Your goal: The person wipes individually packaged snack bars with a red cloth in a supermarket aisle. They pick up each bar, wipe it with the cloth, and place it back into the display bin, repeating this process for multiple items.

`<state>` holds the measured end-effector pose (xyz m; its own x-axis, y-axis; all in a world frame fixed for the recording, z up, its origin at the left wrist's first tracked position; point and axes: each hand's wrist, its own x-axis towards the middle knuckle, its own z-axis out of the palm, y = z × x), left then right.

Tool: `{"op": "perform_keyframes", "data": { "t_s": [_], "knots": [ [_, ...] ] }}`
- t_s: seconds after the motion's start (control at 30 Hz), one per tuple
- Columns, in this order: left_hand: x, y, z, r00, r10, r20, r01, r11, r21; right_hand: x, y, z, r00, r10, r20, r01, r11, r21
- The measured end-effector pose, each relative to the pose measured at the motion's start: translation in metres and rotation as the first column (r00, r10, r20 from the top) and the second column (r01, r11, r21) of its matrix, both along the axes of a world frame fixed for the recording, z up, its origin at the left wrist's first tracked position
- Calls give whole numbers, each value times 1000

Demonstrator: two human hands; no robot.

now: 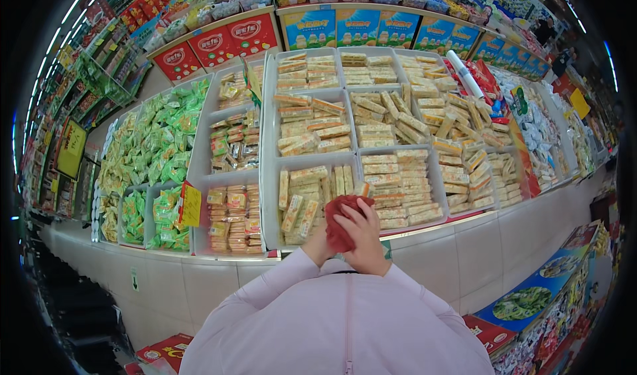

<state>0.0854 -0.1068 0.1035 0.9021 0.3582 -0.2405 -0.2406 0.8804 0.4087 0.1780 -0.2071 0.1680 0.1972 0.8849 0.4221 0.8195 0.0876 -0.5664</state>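
My two hands meet in front of my chest, above the near edge of a display of packaged snacks. A crumpled dark red cloth [344,225] lies between them. My right hand [362,230] presses on it from the right, fingers spread over its surface. My left hand [318,243] is at its lower left, its fingers mostly hidden by the cloth. Just beyond the cloth, a small wrapped bar [365,190] with an orange stripe shows at the fingertips; whether it is held I cannot tell. Wrapped bars [308,218] lie in a clear plastic bin [271,201] beside the hands.
More bins hold bars [403,191], small pink packets [234,225] and green-wrapped snacks [169,126]. A yellow price sign [190,206] stands at the left. A white roll [465,75] lies at the back right. Stocked shelves [552,295] stand at the lower right.
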Motion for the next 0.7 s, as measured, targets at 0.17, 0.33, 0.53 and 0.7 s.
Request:
{"op": "perform_keyframes", "data": {
  "t_s": [0.17, 0.33, 0.53, 0.7],
  "knots": [
    [-5, -18, 21, 955, 140, -261, 22, 846, 533, 19, 10, -19, 989, -126, -77, 138, 972, 192],
    [-10, -20, 13, 961, 175, -214, -5, 784, 620, 16, 12, -15, 974, -127, -186, 174, 949, 263],
    [-18, -18, 38, 946, 116, -302, 104, 776, 622, 13, 3, -4, 990, -121, -67, 133, 965, 225],
    [-19, -26, 56, 930, 89, -358, 195, 705, 682, 45, 25, -13, 486, -145, -862, 522, 839, 153]
  ]
}}
